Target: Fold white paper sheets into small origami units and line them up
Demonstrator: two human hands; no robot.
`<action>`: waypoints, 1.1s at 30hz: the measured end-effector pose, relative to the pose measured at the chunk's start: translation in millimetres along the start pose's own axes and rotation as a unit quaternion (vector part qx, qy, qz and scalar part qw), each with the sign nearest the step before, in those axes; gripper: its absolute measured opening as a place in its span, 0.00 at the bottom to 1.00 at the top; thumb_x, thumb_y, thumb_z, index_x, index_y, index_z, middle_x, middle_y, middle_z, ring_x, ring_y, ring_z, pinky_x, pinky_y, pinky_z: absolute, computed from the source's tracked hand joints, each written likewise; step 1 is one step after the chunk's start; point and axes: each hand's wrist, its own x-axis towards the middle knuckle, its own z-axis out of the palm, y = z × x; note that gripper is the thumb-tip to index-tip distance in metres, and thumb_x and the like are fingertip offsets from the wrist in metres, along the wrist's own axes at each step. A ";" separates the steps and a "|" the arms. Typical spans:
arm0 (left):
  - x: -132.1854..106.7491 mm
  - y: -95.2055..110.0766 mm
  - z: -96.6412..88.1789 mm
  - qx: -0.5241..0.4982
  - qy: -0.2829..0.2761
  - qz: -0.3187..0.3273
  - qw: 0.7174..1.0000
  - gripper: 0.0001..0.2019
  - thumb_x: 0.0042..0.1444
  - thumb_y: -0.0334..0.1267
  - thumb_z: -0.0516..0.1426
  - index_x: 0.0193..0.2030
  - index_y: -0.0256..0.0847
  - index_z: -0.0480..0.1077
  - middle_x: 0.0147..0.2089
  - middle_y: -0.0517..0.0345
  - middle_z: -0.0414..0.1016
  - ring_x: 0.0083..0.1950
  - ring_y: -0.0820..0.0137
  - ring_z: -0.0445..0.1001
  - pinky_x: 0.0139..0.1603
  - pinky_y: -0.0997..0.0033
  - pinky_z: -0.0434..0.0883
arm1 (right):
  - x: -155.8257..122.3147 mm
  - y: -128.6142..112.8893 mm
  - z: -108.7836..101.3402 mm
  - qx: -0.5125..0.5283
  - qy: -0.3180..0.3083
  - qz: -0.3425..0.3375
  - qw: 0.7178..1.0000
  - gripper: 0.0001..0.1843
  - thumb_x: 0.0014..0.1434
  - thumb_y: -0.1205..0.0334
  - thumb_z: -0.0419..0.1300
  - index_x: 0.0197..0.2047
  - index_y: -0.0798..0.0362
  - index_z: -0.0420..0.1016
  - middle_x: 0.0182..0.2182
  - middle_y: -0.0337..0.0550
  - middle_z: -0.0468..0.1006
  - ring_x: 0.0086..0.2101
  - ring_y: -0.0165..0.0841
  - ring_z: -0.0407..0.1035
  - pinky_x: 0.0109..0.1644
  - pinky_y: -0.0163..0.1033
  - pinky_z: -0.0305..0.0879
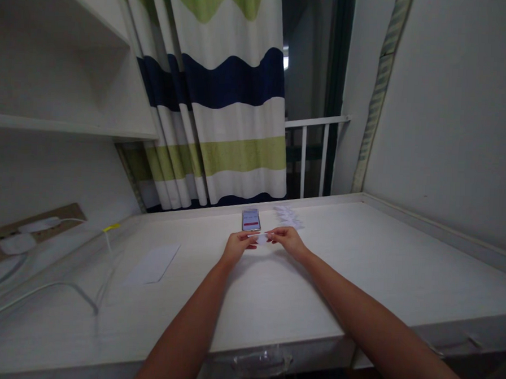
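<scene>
Both my arms reach out over a white desk (pixel 359 263). My left hand (pixel 236 247) and my right hand (pixel 288 239) each pinch one end of a small white paper strip (pixel 259 236), held level just above the desk between them. Just beyond the strip a phone (pixel 251 219) lies flat with its screen lit. To the right of the phone lies a small heap of white paper pieces (pixel 288 215), close to my right hand.
A white sheet of paper (pixel 152 263) lies on the desk at left. White cables (pixel 61 287) run from chargers in a wall socket (pixel 25 233). A striped curtain (pixel 224 97) hangs behind; a shelf (pixel 61 126) at left, a wall at right.
</scene>
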 end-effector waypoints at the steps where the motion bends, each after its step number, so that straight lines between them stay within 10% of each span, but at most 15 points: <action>1: -0.4 0.1 0.0 -0.002 -0.005 -0.004 1.000 0.16 0.36 0.41 0.62 0.32 0.34 0.74 0.32 0.51 0.75 0.31 0.70 0.72 0.30 0.71 0.70 | 0.5 0.1 -0.6 -0.008 0.008 -0.005 1.000 0.13 0.38 0.56 0.63 0.27 0.58 0.76 0.19 0.41 0.75 0.21 0.26 0.64 0.28 0.34 0.61; 33: -1.9 -3.2 5.6 0.047 -0.014 -0.005 0.999 0.23 0.35 0.38 0.63 0.39 0.35 0.63 0.23 0.58 0.73 0.27 0.68 0.73 0.28 0.71 0.68 | 0.0 6.2 3.3 -0.018 -0.021 -0.029 0.999 0.16 0.44 0.52 0.58 0.24 0.58 0.74 0.20 0.42 0.74 0.23 0.28 0.67 0.28 0.34 0.63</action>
